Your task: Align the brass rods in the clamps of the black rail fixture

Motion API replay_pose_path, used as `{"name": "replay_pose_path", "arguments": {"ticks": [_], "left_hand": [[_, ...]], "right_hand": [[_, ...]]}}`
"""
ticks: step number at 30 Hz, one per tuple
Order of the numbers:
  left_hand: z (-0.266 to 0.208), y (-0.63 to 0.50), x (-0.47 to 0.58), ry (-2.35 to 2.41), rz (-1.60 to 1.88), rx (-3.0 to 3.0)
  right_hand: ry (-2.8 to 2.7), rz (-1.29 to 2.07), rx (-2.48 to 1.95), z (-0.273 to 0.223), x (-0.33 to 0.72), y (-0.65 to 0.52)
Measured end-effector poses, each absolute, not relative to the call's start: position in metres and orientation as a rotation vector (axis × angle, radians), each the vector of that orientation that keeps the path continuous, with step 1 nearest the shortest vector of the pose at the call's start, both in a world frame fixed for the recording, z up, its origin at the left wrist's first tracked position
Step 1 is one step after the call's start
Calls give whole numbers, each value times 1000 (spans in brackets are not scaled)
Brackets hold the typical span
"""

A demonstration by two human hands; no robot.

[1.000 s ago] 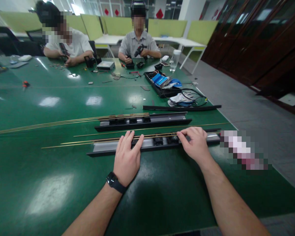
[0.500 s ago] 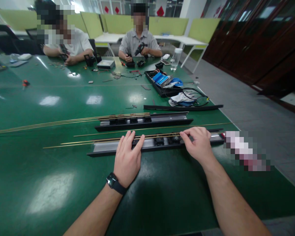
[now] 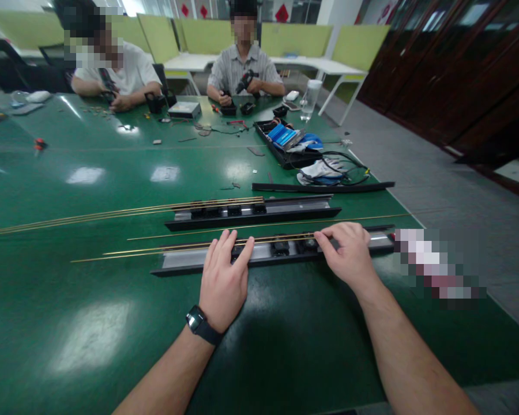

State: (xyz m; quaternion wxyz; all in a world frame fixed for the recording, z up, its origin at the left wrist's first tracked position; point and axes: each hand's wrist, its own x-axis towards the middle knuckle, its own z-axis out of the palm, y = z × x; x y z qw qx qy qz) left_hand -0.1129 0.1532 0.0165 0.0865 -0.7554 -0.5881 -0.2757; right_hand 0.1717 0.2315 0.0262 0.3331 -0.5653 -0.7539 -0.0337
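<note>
My left hand [image 3: 225, 282], a dark watch on its wrist, lies palm down with fingers outstretched over a long aluminium channel with black edges [image 3: 179, 258]. Thin brass-coloured rods [image 3: 134, 251] run lengthwise over this channel, passing by the left fingers and sticking out past its left end. At the right, thumb and index finger of my right hand [image 3: 348, 251] pinch these rods. Small black blocks [image 3: 280, 246] sit inside the channel between my hands. Behind it, a single loose rod [image 3: 173, 235] lies on the green table.
A second channel [image 3: 298, 215] with more rods lies just beyond. Farther back are a black strip [image 3: 324, 187], gloves [image 3: 322, 172], a cable and a black tray [image 3: 281, 154]. Two people sit across the table, one holding a power drill [image 3: 245, 82]. A pixelated object [image 3: 432, 262] lies at right.
The view has shifted slightly. The rods' left ends stand a touch farther left, and my right fingertips have moved very slightly left. My left hand stays in place.
</note>
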Motion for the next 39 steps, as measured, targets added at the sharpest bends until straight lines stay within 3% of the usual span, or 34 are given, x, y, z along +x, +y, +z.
{"name": "replay_pose_path", "arguments": {"ticks": [39], "left_hand": [[15,153,-113,-1732,-790,-2247]], "right_hand": [[-1968,-78,-1479,25,171,231]]}}
